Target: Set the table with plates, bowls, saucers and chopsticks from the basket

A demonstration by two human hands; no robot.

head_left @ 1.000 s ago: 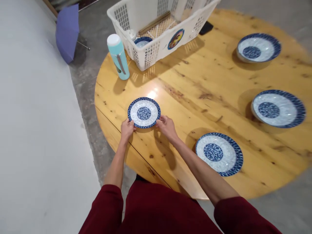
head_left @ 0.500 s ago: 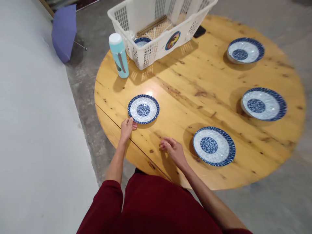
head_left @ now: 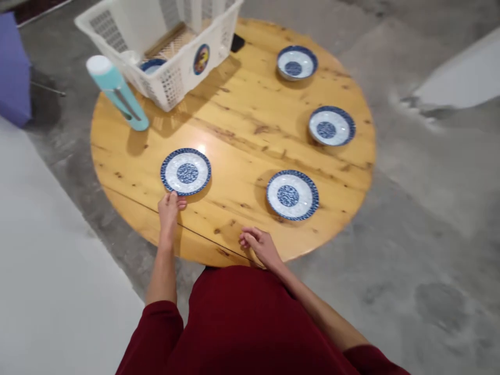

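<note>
Glossy varnished wood table (head_left: pixel 250 120); glazed plate (head_left: pixel 186 171); plastic basket (head_left: pixel 172 78).

The person wears a dark red, long-sleeved top (head_left: pixel 242 323) of plain, unmarked cloth. Both sleeves are pushed up, the left sleeve (head_left: pixel 154 333) ending below the elbow and the right sleeve (head_left: pixel 371 359) bunched higher, leaving both forearms bare. The left hand (head_left: pixel 167 207) and right hand (head_left: pixel 260 244) wear no gloves
</note>
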